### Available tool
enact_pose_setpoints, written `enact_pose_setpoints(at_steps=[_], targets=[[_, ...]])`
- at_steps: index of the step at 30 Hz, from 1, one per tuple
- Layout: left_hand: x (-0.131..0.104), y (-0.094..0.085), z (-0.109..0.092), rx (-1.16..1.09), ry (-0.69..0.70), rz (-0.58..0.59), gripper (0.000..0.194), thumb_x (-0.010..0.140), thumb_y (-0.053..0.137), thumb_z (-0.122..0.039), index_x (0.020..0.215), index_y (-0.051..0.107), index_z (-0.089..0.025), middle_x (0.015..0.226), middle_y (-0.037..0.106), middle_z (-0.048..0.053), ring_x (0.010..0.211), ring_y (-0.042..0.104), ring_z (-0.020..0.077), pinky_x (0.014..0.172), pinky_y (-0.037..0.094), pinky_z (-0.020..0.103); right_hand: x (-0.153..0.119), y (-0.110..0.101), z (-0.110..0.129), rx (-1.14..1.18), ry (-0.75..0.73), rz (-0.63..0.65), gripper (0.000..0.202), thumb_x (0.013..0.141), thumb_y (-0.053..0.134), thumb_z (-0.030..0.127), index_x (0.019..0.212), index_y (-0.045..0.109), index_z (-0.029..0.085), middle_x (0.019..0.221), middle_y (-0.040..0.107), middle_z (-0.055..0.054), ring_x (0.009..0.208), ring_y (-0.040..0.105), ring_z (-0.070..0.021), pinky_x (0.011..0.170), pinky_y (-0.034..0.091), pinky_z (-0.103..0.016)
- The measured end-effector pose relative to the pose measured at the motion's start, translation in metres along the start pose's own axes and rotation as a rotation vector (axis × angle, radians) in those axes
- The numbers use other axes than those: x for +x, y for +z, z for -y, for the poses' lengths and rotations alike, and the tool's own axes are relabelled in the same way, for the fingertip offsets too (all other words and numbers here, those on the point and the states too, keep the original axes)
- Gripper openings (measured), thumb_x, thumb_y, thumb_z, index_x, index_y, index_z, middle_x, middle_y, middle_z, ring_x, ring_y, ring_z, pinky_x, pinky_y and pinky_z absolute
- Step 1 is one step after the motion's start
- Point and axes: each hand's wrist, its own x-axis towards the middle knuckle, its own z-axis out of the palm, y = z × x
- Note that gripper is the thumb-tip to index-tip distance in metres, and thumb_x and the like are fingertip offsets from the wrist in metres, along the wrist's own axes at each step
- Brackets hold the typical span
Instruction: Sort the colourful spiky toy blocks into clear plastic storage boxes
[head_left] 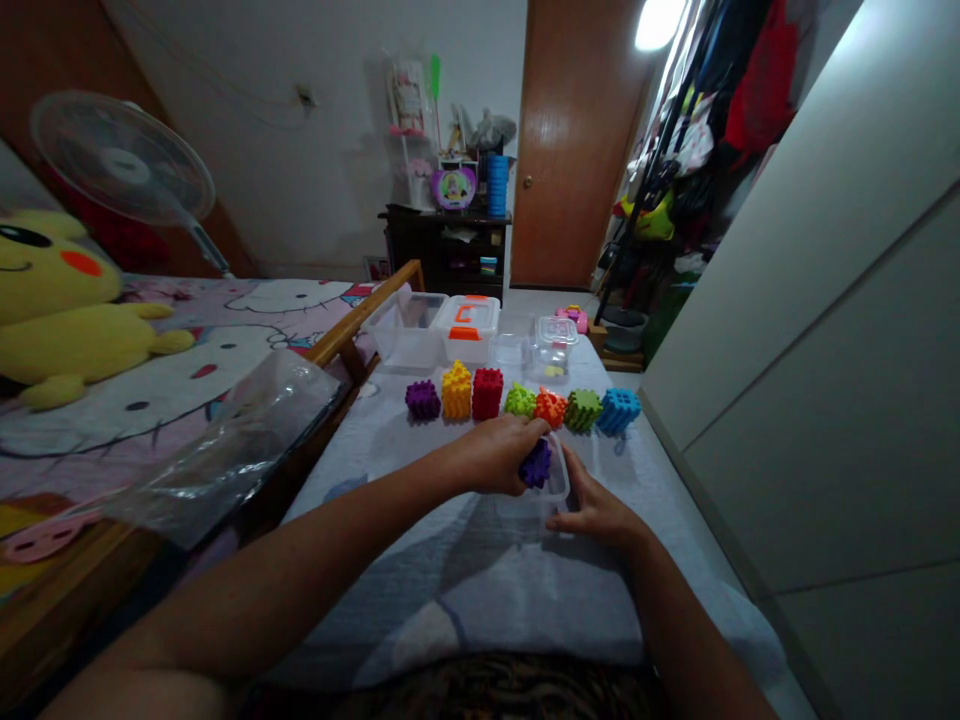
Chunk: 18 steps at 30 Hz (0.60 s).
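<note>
My left hand (501, 452) is closed around a purple stack of notched plastic pieces (536, 466), at the mouth of a clear plastic box (529, 505). My right hand (596, 503) grips that box by its right side, thumb toward me and fingers along the far edge. Just beyond the hands runs a row of similar notched stacks: purple (423, 400), yellow (457, 391), red (487, 393), lime green (520, 400), orange (550, 407), darker green (583, 410) and blue (619, 411). The purple stack's left part is hidden by my fingers.
Behind the row stand a large clear bin (409, 335), a lidded box with orange clasps (470, 325) and a small lidded clear container (555, 340). A wooden bed rail (360, 325) borders the cloth-covered surface (495, 600) on the left; a white cabinet (825, 350) rises at right.
</note>
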Motion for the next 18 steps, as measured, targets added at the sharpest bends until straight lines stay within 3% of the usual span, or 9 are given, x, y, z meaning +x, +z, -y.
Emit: enact_pose_setpoints(at_steps=[3,11,18], targets=[[0.005,0.003,-0.002,0.042,-0.002,0.057,0.056,0.066,0.071,-0.022,0.119,0.054,-0.014,0.117,0.067,0.014,0.106,0.064,0.0294,0.086,0.05,0.035,0.001,0.0,0.002,-0.011,-0.002,0.002,0.12,0.068,0.083,0.045,0.157,0.005,0.027,0.163,0.016,-0.011,0.149,0.017,-0.034,0.121,0.013,-0.052],[0.022,-0.01,-0.013,0.156,0.032,0.291,0.055,0.068,0.074,-0.028,0.119,0.057,-0.015,0.112,0.071,0.012,0.099,0.068,0.0309,0.076,0.052,0.034,0.002,-0.001,-0.005,-0.005,0.01,-0.003,0.12,0.067,0.084,0.045,0.157,0.007,0.023,0.162,0.019,-0.013,0.148,0.021,-0.0347,0.12,0.017,-0.051],[0.029,0.007,-0.008,0.189,0.12,0.352,0.051,0.075,0.069,-0.022,0.124,0.057,-0.011,0.119,0.068,0.017,0.106,0.067,0.0302,0.086,0.052,0.034,0.002,0.0,-0.005,0.027,-0.03,-0.007,0.118,0.068,0.083,0.046,0.157,0.009,0.026,0.162,0.02,-0.011,0.149,0.019,-0.034,0.12,0.018,-0.053]])
